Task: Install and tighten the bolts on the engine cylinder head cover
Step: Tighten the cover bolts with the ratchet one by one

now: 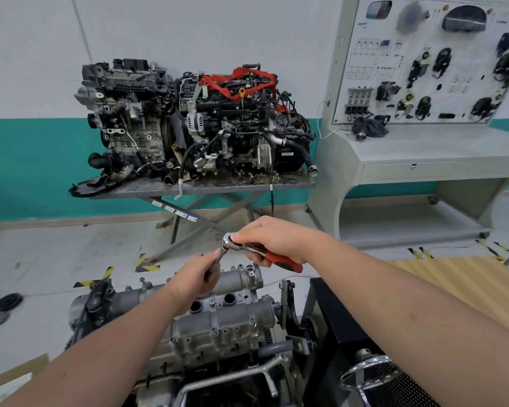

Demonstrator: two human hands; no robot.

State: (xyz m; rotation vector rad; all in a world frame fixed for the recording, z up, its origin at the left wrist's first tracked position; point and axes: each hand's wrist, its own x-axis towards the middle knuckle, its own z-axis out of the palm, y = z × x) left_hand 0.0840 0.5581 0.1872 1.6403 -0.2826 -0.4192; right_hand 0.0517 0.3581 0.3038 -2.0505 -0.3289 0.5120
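Note:
A grey aluminium cylinder head cover sits on an engine stand below me, with small bolts along its edges. My right hand grips a ratchet wrench with a red and black handle, thumb near its chrome head. From the head a chrome extension bar slants down. My left hand grips that bar over the far side of the cover. The bar's lower end and the bolt beneath it are hidden by my left hand.
Two engines rest on a grey scissor-leg table against the wall ahead. A training panel console stands at the right. Black round parts lie on the floor at left. A chrome-rimmed mesh part and a wooden board are at lower right.

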